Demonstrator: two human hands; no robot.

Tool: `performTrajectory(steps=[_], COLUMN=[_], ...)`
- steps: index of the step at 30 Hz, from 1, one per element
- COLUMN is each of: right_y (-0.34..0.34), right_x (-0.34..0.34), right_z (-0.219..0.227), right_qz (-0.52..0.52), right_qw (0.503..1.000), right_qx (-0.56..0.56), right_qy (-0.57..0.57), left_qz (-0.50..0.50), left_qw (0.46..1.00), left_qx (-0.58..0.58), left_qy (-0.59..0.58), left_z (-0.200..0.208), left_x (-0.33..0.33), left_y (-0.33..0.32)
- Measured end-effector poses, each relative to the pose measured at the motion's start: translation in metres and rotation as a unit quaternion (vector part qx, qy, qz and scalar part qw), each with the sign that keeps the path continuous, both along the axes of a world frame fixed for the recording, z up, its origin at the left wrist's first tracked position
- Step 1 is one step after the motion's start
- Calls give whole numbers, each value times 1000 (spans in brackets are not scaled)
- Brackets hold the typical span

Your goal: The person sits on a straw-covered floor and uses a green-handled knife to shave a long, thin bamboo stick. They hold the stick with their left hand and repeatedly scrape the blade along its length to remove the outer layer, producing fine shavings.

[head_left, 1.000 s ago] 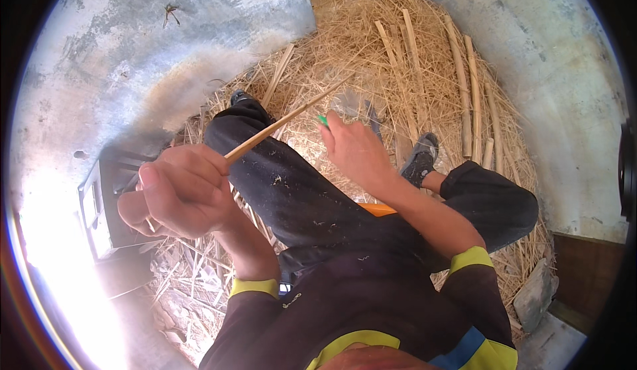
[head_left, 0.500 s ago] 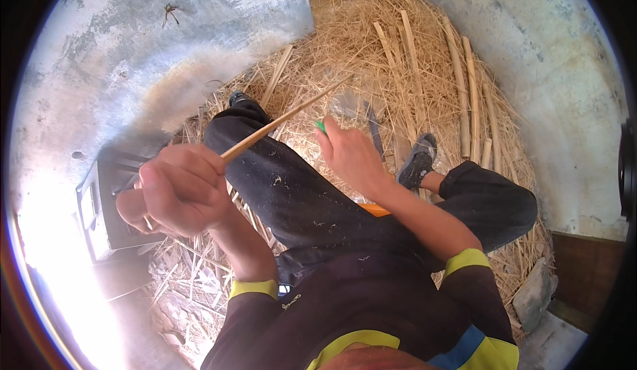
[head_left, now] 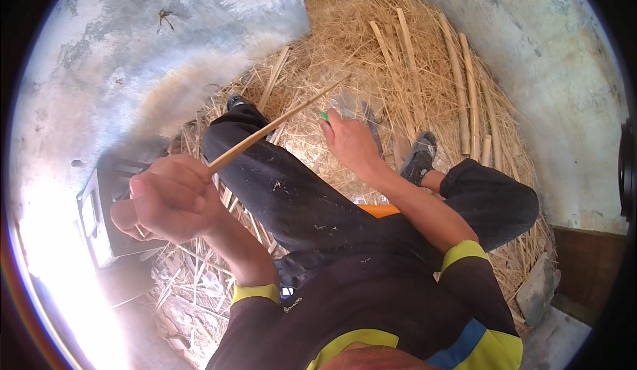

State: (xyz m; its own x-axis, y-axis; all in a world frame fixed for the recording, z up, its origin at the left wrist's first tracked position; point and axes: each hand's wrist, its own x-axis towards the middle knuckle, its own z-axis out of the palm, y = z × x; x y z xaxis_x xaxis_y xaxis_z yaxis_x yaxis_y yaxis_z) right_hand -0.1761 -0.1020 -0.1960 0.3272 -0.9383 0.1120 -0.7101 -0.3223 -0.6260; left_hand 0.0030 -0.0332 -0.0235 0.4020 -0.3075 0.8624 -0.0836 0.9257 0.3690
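Observation:
My left hand (head_left: 169,197) is raised and closed in a fist round one end of a long wooden stick (head_left: 265,130). The stick slants up to the right and looks narrower toward its far end, over the straw. A short bit of it shows below the fist. Just beneath the stick's far part, my right hand (head_left: 355,146) is closed on a small green thing (head_left: 324,116). Only a green tip shows between thumb and finger; the rest is hidden in the hand. The right hand seems apart from the stick.
Straw and shavings (head_left: 332,25) cover the floor between pale walls (head_left: 544,71). Several bamboo poles (head_left: 462,91) lie at the right. A flat stone (head_left: 536,290) leans at the lower right, and something orange (head_left: 378,209) lies by my legs. A dark boxy object (head_left: 119,211) stands left.
My left hand has shifted slightly left and down, drawing the stick with it. My right hand has moved a little up and keeps hold of the green thing.

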Motion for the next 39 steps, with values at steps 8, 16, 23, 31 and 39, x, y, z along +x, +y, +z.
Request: performTrajectory(steps=[8,16,23,31,39], right_y=[-39,-27,57,84,78], right_x=[-31,-29,0,-7,-10], right_z=[-77,-69,111,130,97], right_qz=[-58,-134,105,63,36], right_qw=[987,984,990,998,994], right_qx=[56,102,7,-3,-81], right_qy=[137,65,-90,5,69], left_qz=[-62,-33,-208,-274,-299], left_qw=[998,998,958,941,938], left_qx=[0,-8,-80,-59,-37], left_qy=[-6,-49,-181,-189,-174], left_z=[-1,-4,7,13,10], left_x=[2,15,14,-4,-8], left_y=[-4,-7,-9,-3,6])
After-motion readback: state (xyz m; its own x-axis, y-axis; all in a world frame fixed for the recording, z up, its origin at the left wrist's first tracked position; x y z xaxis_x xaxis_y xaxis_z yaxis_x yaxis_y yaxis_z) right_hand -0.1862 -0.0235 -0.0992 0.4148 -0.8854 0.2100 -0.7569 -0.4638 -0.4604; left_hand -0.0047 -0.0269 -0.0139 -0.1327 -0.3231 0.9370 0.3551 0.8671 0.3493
